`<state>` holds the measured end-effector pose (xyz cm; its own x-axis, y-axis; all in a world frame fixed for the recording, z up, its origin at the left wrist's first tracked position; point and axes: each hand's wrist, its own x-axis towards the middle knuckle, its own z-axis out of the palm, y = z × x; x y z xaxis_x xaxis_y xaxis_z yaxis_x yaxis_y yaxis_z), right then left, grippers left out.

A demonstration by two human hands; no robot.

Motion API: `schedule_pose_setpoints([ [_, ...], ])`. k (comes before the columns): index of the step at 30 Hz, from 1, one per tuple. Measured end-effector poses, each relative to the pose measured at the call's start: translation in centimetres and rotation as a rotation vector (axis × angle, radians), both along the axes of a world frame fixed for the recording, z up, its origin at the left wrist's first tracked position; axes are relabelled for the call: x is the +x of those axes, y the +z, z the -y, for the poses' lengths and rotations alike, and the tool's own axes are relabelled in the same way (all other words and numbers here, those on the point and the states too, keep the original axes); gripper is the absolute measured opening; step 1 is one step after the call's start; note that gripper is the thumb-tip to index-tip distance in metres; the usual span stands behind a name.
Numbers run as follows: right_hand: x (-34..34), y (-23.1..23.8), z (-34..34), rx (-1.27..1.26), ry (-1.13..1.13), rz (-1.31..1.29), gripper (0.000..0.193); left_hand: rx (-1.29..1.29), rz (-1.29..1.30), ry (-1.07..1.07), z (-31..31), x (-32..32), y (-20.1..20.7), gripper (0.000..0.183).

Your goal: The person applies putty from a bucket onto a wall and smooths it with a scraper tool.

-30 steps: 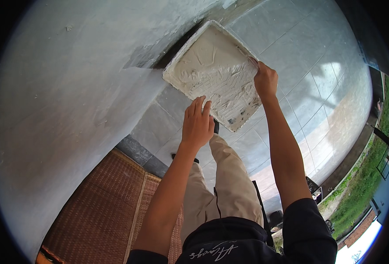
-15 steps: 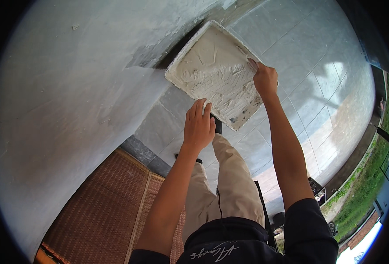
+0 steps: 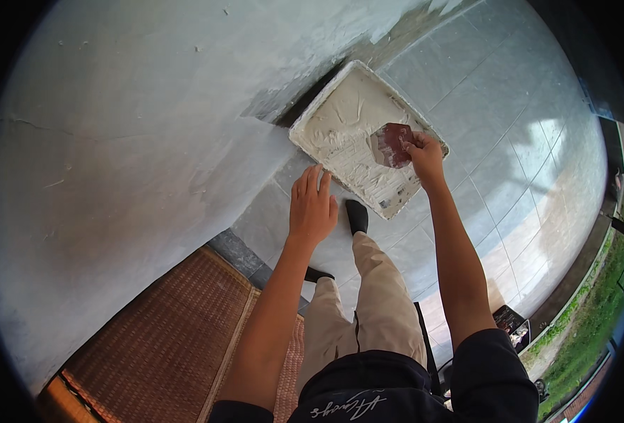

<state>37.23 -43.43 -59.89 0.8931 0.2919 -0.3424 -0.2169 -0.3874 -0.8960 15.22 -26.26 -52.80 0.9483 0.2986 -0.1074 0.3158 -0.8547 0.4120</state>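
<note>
My right hand (image 3: 426,156) grips a dark red flat spreader (image 3: 398,144) by its edge, thumb and fingers pinched on it. Whitish paste coats the left edge of the spreader, which is held over a shallow rectangular tray (image 3: 317,113). Thick off-white paste (image 3: 358,106) lies in the tray, smooth at the far end and streaked with ridges nearer me. My left hand (image 3: 313,208) hovers by the tray's near left rim, its fingers stretched out and nothing in it.
A grey-white wall (image 3: 150,134) rises along the left, with rough patches low down near the tray. Grey floor tiles (image 3: 481,106) spread to the right. A brown woven mat (image 3: 164,331) lies at lower left. My feet in black footwear (image 3: 356,216) stand just below the tray.
My right hand has lifted and turned the spreader, so its flat face now shows over the tray. My left hand has come slightly away from the rim. The view has shifted.
</note>
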Motion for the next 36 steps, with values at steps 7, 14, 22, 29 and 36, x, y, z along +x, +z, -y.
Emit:
schedule_pose_setpoints([
  [7,-2.1,7.2,-5.3,0.588,0.124,-0.440,0.029,0.235,0.086,0.051,-5.0,-1.4,5.9,0.053],
  [14,-5.4,16.5,-12.7,0.922,0.270,-0.462,0.038,0.584,0.298,0.118,-10.5,-4.1,14.3,0.055],
  [22,-10.0,28.6,-18.9,1.054,0.384,-0.428,0.043,0.796,0.515,0.180,-14.9,-7.9,24.0,0.057],
  [29,-14.9,40.1,-22.9,1.184,0.552,-0.317,0.041,0.944,0.677,0.229,-18.1,-12.3,32.3,0.062],
  [36,-18.9,49.6,-26.0,1.297,0.677,-0.174,0.040,1.056,0.786,0.297,-20.0,-16.6,39.9,0.063],
])
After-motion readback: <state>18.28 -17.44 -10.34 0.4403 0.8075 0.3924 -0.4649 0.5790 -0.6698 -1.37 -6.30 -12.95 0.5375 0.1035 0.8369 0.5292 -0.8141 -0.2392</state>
